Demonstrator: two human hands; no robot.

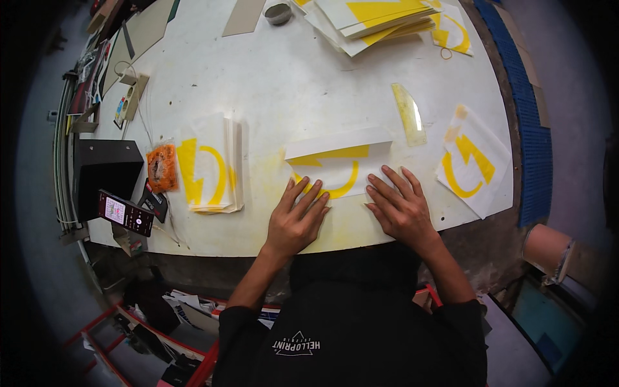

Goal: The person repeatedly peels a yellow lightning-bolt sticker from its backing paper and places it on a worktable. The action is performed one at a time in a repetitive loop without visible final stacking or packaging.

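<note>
A white paper sheet with a yellow print (pixel 327 174) lies in front of me, its far edge folded over into a white flap (pixel 338 143). My left hand (pixel 296 218) rests on its near left part, fingers stretched out. Opposite it, my right hand (pixel 403 206) lies flat by the sheet's right edge with the fingers spread. Neither hand grips anything. To the left stands a stack of similar printed sheets (pixel 205 171). Another printed sheet (pixel 465 164) lies flat to the right, and a yellowish see-through plastic piece with one curved edge (pixel 407 116) is beyond my right hand.
A larger pile of printed sheets (pixel 371 22) and a round tin (pixel 278 14) sit at the far side. Along the left are an orange packet (pixel 162 169), a black box (pixel 106 164), a propped phone (pixel 126 214) and a power strip (pixel 134 97) with cables.
</note>
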